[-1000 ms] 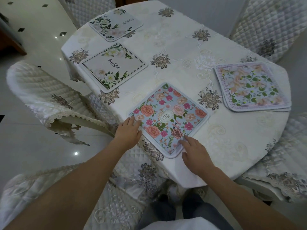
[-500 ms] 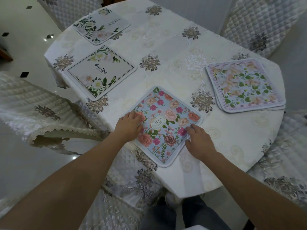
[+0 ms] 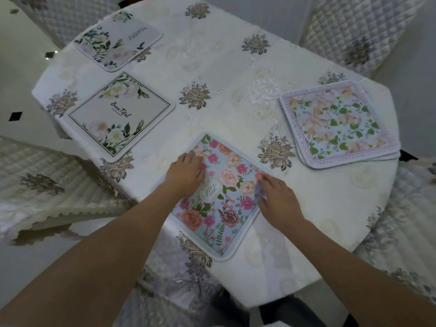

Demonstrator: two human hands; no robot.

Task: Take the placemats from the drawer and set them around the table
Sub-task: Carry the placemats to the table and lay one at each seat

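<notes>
A blue placemat with pink flowers [image 3: 226,204] lies on the near edge of the table, one corner reaching the table's rim. My left hand [image 3: 186,173] rests flat on its left part. My right hand [image 3: 278,201] lies with fingers on its right edge. A white "Beautiful" placemat [image 3: 122,114] sits at the left side, and another white floral placemat [image 3: 118,41] lies at the far left end. On the right, a pale placemat with peach flowers [image 3: 337,123] tops a small stack of others.
The oval table [image 3: 224,67] wears a cream embroidered cloth. Quilted covered chairs stand at the left [image 3: 35,175], the far right [image 3: 358,31] and the near right [image 3: 405,232]. Shiny pale floor [image 3: 18,74] shows on the left.
Both hands have slid the blue placemat farther onto the table, moving from its near corners onto its surface. The view has shifted closer over the table.
</notes>
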